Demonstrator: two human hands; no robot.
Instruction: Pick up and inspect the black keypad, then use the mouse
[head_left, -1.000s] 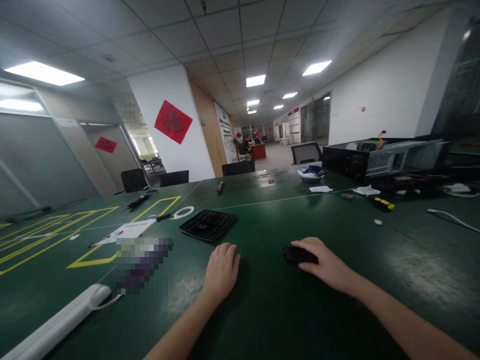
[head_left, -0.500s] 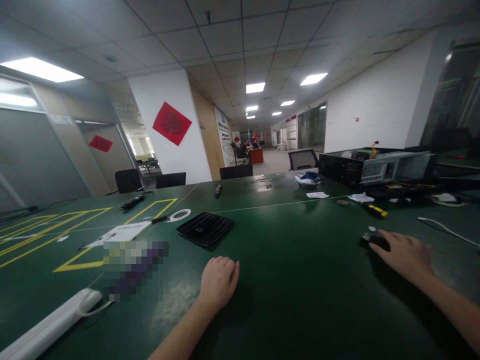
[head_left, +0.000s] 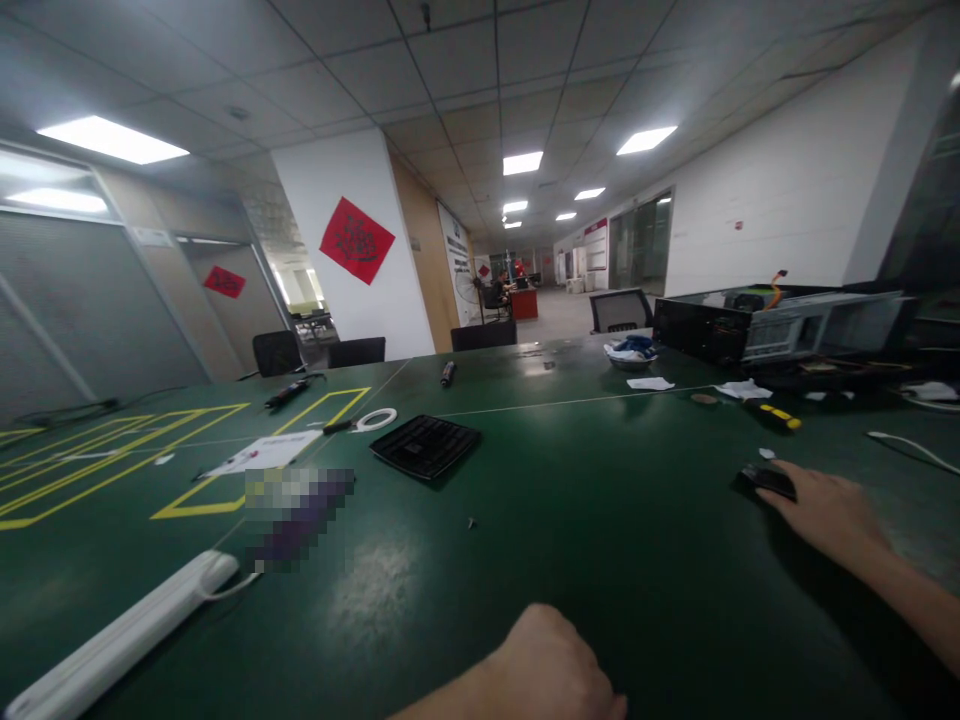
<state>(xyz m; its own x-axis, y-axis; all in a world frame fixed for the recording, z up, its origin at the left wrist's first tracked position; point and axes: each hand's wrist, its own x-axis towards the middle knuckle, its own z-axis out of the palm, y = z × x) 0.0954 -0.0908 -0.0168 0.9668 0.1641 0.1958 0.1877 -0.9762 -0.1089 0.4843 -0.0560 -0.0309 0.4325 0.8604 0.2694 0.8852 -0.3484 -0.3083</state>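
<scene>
My left hand (head_left: 555, 660) is at the bottom edge, closed with its back toward me. Its fingertips are hidden, so I cannot make out whether anything is in them. Farther away on the green table lies a tiny screw-like piece (head_left: 472, 523), apart from that hand. Beyond it is a black square plastic panel (head_left: 427, 447). On the right, my right hand (head_left: 829, 515) is closed around a small flat black object (head_left: 769, 482) low over the tabletop. Its kind is unclear. A white scrap (head_left: 766, 453) lies just behind it.
An open computer case (head_left: 705, 330) stands at the back right, near a yellow-handled screwdriver (head_left: 784, 416) and a bowl (head_left: 630, 360). On the left are a white power strip (head_left: 135, 630), a blurred purple item (head_left: 304, 520), a paper sheet (head_left: 262, 453) and a tape roll (head_left: 376, 419).
My left hand has drawn back toward me and to the right, and the tiny screw-like piece now shows where it was. My right hand stays at the black object. The view has shifted slightly.
</scene>
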